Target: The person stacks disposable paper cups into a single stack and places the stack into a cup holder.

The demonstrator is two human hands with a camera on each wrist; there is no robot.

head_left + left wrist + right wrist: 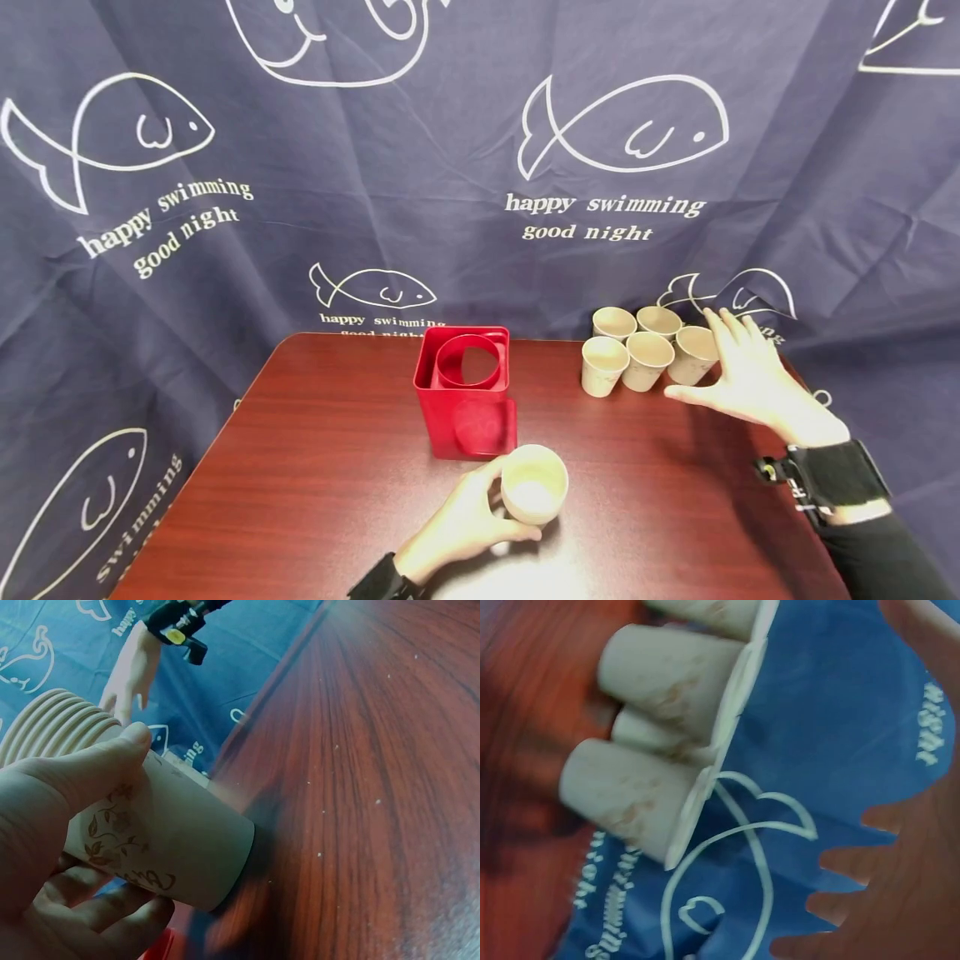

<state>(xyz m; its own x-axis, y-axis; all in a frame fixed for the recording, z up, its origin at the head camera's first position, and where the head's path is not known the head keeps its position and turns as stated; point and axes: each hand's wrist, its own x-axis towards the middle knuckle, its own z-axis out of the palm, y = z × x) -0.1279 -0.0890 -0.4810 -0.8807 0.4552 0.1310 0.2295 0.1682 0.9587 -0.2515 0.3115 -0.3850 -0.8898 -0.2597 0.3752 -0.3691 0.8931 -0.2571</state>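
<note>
Nested paper cups (161,825) with a printed leaf pattern form a stack, several rims showing at its top. My left hand (465,517) grips this stack from the side, thumb on one side and fingers on the other. In the head view it is in front of the red box (442,425). At the back right, several separate paper cups (602,379) stand upright in a close group. Beside the rightmost one is my right hand (753,375), fingers spread and straight, holding nothing. The right wrist view shows a gap between that hand and the cups (630,791).
The red box has an open top with a round ring (468,383) inside. A reddish-brown wooden table (300,467) carries everything. Behind its back edge hangs a blue cloth (465,167) printed with fish and words.
</note>
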